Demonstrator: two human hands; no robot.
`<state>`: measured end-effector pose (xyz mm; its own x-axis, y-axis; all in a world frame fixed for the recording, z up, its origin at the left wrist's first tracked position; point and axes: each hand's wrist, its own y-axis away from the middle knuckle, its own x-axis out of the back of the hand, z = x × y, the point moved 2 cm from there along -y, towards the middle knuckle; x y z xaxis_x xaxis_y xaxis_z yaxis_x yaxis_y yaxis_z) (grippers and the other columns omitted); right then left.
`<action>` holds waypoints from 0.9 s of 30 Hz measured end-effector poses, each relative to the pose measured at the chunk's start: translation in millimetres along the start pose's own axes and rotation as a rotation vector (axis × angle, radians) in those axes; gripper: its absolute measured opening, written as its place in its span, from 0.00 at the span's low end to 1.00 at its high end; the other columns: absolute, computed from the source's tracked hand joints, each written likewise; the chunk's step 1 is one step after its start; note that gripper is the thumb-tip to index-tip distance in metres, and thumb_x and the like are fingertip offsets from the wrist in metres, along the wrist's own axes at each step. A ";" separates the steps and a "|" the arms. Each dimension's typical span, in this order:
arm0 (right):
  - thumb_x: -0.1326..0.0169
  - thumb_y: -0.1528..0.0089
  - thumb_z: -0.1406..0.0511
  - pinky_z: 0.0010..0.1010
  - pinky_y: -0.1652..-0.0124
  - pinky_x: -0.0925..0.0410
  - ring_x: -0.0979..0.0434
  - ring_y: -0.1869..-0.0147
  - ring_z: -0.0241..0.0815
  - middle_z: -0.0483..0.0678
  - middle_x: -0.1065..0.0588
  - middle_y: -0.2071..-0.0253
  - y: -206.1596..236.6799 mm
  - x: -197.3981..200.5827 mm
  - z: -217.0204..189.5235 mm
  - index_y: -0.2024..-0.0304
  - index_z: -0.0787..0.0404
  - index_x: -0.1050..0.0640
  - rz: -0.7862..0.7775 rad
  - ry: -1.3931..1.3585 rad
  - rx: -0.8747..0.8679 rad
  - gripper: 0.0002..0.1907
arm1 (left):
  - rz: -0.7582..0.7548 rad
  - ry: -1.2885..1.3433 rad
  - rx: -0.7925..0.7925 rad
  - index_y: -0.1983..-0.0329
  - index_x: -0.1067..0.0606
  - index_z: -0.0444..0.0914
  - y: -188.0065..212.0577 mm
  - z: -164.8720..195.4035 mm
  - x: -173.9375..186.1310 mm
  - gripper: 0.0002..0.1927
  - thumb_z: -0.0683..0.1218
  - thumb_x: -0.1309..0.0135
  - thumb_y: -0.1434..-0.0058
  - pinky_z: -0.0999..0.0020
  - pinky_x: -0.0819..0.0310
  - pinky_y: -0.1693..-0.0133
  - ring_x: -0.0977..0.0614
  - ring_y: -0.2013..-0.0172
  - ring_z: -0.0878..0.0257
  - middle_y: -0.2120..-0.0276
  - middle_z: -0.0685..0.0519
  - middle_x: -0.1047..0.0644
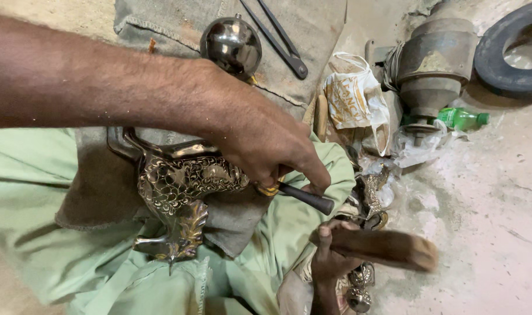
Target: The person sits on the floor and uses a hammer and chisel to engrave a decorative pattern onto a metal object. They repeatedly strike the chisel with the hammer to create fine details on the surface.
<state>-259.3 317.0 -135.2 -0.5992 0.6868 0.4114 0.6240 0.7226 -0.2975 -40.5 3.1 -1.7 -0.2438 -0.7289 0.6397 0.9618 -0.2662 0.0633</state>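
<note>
Hand gripping a tool against an engraved silver fish-shaped metal ornament [181,198] at frame centre.

The left hand [266,143], reaching in from the upper left, is closing its fingers around a dark-handled engraving tool [304,197], seemingly steadying its tip at the fish's head; the fish is lying on a grey cloth pad [102,186] over the lap, cushioning it. The right hand is not showing, so its state cannot be told.

Engraved silvery bird-shaped metal piece [181,201] (tail downward) on lap cloth
</note>
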 end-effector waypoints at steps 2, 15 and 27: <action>0.36 0.35 0.72 0.32 0.51 0.27 0.24 0.53 0.38 0.49 0.26 0.56 0.8 -3.9 -1.5 0.41 0.67 0.36 -0.056 0.105 0.153 0.26 | -0.026 -0.044 0.023 0.42 0.30 0.51 0.2 2.6 1.2 0.22 0.47 0.42 0.39 0.49 0.22 0.64 0.17 0.64 0.54 0.66 0.48 0.19; 0.36 0.37 0.67 0.29 0.61 0.30 0.25 0.65 0.38 0.48 0.26 0.65 -7.7 -11.3 -16.5 0.60 0.66 0.28 -0.039 0.382 0.227 0.13 | -0.066 -0.092 0.010 0.42 0.29 0.52 2.3 12.6 1.4 0.22 0.43 0.45 0.39 0.53 0.23 0.66 0.18 0.66 0.57 0.70 0.51 0.19; 0.35 0.40 0.68 0.26 0.66 0.28 0.25 0.66 0.33 0.45 0.27 0.66 -11.2 -14.2 -22.5 0.54 0.62 0.32 -0.005 -0.042 -0.017 0.19 | -0.056 -0.024 0.124 0.39 0.34 0.51 11.4 10.0 -0.7 0.21 0.46 0.46 0.35 0.54 0.20 0.65 0.18 0.65 0.59 0.69 0.52 0.21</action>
<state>-246.5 297.4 -118.4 -0.6224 0.6862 0.3765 0.6290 0.7248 -0.2811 -28.0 7.0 6.3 -0.2958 -0.6997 0.6503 0.9552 -0.2250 0.1923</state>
